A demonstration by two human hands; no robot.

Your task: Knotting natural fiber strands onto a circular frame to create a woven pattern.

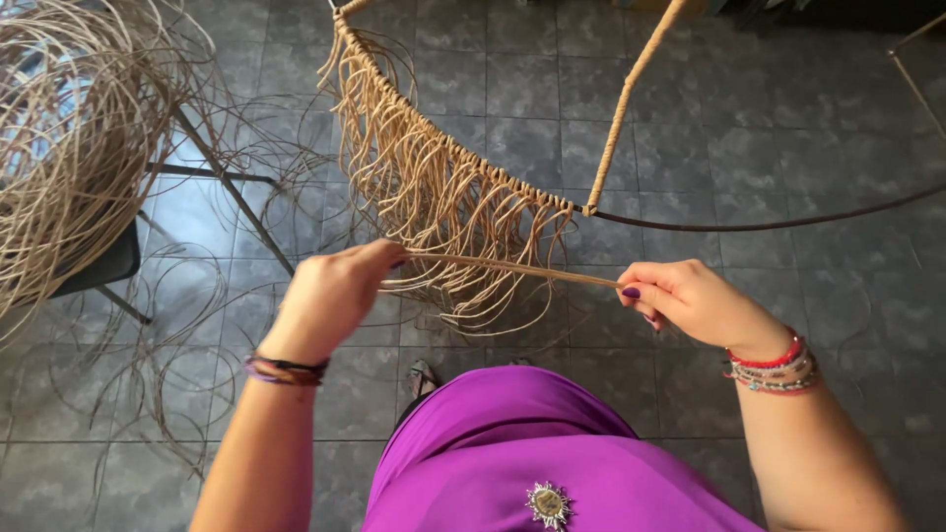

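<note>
A: Closest to the camera in the head view is the purple top (532, 453) with a small silver brooch (548, 502) pinned on it. Above that, both forearms reach forward over the floor.

B: And the hands?

A: The left hand (330, 296) is closed around one end of a pale cane strand (512, 268); the right hand (685, 296) pinches the other end between thumb and fingers. The strand runs taut and nearly level between them, just below the dark metal hoop (788, 222).

B: What hangs from that hoop?

A: A fringe of looped cane (434, 187) is tied along its left arc, the loose ends dangling right behind the held strand. A cane-wrapped spoke (631, 99) rises from the hoop towards the top edge.

B: Where could it go wrong?

A: I'd judge the strand could kink or split if it is pulled too hard. It could also snag in the dangling ends, since they hang so close. The loose coils on the floor (148, 394) near the feet could catch a shoe.

B: The floor and the room?

A: Grey mottled tiles (788, 108) with thin joints. At the left edge, a big tangled bundle of cane (69, 148) sits on a dark metal-legged chair (108, 266), with stray strands spilling down around it. Bracelets (774, 365) show on the right wrist, and a dark band (286, 369) on the left.
</note>
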